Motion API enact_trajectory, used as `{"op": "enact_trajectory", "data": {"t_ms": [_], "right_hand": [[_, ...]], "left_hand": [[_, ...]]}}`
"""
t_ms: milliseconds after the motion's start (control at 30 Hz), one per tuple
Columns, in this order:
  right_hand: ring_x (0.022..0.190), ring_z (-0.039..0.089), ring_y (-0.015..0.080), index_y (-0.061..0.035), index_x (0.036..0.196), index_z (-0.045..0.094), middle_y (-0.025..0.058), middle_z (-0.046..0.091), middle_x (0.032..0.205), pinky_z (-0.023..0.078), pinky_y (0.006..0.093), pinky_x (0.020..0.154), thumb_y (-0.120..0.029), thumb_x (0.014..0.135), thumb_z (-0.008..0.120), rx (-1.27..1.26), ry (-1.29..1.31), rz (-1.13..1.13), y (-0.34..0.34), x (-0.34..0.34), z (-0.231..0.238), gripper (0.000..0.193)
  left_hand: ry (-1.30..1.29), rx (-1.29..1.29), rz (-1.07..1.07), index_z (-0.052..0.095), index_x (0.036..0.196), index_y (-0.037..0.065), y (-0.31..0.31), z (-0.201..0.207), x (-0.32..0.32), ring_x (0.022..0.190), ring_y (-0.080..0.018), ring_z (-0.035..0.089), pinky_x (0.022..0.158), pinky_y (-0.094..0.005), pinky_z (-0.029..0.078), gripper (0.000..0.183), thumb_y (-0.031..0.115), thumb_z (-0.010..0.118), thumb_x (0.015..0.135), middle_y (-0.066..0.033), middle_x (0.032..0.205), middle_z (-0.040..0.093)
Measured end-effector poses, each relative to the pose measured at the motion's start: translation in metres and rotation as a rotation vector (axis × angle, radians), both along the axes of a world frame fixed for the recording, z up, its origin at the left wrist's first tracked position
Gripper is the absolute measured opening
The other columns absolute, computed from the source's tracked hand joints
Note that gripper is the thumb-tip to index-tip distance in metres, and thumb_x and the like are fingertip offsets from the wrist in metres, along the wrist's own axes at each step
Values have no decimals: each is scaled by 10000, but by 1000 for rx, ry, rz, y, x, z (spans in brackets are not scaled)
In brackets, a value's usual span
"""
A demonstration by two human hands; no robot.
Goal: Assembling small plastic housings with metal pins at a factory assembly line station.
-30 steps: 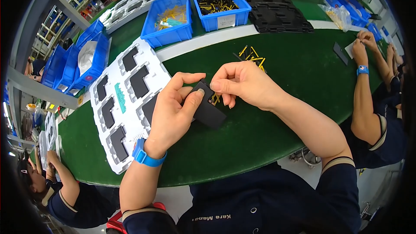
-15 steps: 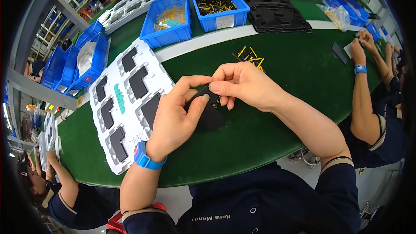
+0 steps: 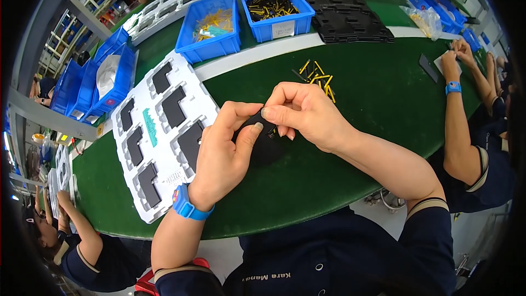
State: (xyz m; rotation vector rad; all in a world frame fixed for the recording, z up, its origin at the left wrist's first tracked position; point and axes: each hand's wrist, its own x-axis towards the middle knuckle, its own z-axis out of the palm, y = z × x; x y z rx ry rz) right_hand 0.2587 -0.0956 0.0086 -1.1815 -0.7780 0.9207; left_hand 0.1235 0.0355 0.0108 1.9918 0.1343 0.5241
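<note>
In front of me, between both hands, is a small flat black piece (image 3: 266, 125), mostly covered by fingers. My left hand (image 3: 226, 148) grips it from the left, thumb on its face. My right hand (image 3: 312, 114) has thumb and forefinger pinched together at its upper edge; whether they hold a separate small part there is hidden. Left of my hands lies a white moulded tray (image 3: 158, 160) with several black L-shaped flat pieces (image 3: 174, 107) in its pockets and a green strip (image 3: 149, 127). Beyond my right hand is a loose pile of yellow-and-black strips (image 3: 322, 81).
Two blue bins (image 3: 211, 49) of small yellow and black parts stand along the far white strip. Beside them are black trays (image 3: 350, 16). More blue bins (image 3: 118, 77) sit at the left. A co-worker's arms (image 3: 455, 68) work at the right, another person's (image 3: 76, 214) at the left.
The black piece has tilted, so less of its flat face shows below my fingers. Both hands have shifted only slightly and keep their grip.
</note>
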Motion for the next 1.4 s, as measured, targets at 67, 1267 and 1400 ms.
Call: {"op": "enact_trajectory", "data": {"t_ms": [67, 1267, 1400], "right_hand": [[587, 526, 50, -40, 822, 582, -6, 560, 685, 414, 199, 505, -179, 905, 652, -16, 4, 0, -1, 0, 1, 176], [915, 574, 183, -60, 1040, 662, 65, 566, 1075, 475, 320, 806, -128, 828, 690, -43, -991, -1, 0, 42, -10, 225], [1110, 479, 258, -112, 1125, 659, 77, 518, 1148, 391, 404, 926, -286, 763, 744, -50, -1308, 123, 3, 30, -24, 410]], "left_hand": [[-7, 9, -8, 548, 1111, 18, 0, 1, 0, 787, -195, 675, 665, -270, 463, 229, -19, 570, 887, -123, 850, 673], [110, -328, 127, 529, 1194, 21, 28, 16, -1, 685, -89, 607, 603, -217, 470, 240, 34, 490, 957, -86, 805, 672], [277, -313, 107, 536, 1184, 32, 36, 17, 0, 629, -87, 596, 525, -230, 451, 236, 72, 470, 961, -76, 800, 673]]}}
